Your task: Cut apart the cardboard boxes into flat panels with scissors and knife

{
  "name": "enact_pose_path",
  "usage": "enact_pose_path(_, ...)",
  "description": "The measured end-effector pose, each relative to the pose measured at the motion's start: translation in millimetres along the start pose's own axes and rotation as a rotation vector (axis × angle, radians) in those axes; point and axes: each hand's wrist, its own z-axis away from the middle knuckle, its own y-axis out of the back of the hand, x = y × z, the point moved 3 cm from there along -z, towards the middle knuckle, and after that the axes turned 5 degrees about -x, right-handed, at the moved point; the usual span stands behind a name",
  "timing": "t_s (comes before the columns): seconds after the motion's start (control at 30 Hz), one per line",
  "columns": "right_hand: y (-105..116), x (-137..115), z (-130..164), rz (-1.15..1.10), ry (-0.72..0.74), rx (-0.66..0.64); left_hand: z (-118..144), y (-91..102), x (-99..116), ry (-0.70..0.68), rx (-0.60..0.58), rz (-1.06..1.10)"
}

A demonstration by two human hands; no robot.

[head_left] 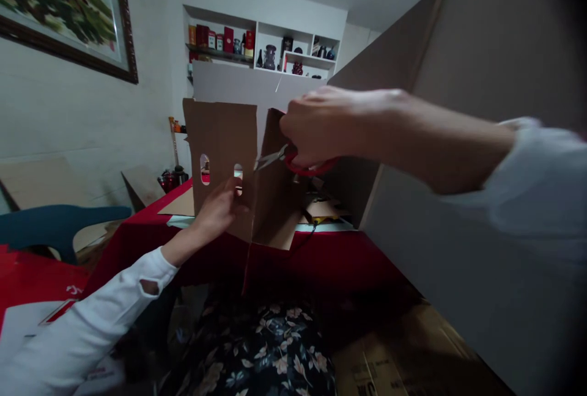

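My left hand grips the lower part of an upright brown cardboard piece that has two small cut-out holes. My right hand holds red-handled scissors, whose blades point left and meet the cardboard's cut edge between its two panels. The second panel angles toward me and rests over the red table's near edge. Both arms wear white sleeves.
A big cardboard sheet stands close on the right. Flat cardboard pieces and a dark teapot lie on the table. A wall shelf holds jars and boxes; a framed picture hangs left. A blue chair is at left; floral fabric lies below.
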Motion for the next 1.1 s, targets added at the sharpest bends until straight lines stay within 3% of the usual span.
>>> enact_pose_path(0.07, 4.9, 17.8, 14.0, -0.018, -0.041, -0.013, -4.2, 1.7, -1.8, 0.018, -0.031, 0.019)
enact_pose_path(0.13, -7.0, 28.3, 32.5, -0.092, -0.095, 0.016, -8.0, 3.5, -1.1, 0.024, -0.071, 0.048)
enact_pose_path(0.2, -35.2, 22.7, 52.7, -0.547, -0.046, 0.196, -10.7, 5.3, 1.1, 0.022, -0.107, 0.084)
enact_pose_path(0.27, -81.3, 1.7, 68.0, -0.974, 0.004, 0.27, -12.8, 7.4, 3.1, 0.014, -0.135, 0.12)
enact_pose_path(0.37, -159.3, -43.4, 74.3, -1.4, -0.186, 0.266, -17.3, 11.4, 3.1, -0.013, -0.181, 0.179)
enact_pose_path(0.43, -194.4, -75.0, 69.4, -1.47, -0.244, 0.29, -22.2, 14.3, 0.9, -0.027, -0.21, 0.223)
enact_pose_path(0.5, -214.0, -98.3, 63.1, -1.551, -0.297, 0.335, -27.8, 16.0, -1.7, -0.029, -0.232, 0.269)
enact_pose_path(0.63, -228.9, -119.3, 59.8, -1.797, -0.358, 0.385, -36.5, 11.5, -0.5, 0.001, -0.291, 0.399)
enact_pose_path(0.8, -236.8, -135.9, 66.8, -2.186, -0.314, 0.314, -50.1, 9.9, 17.9, 0.025, -0.258, 0.563)
enact_pose_path(1.1, -218.9, -154.2, 77.3, -2.516, -0.176, 0.258, -74.3, 39.9, 55.9, 0.073, -0.126, 0.728)
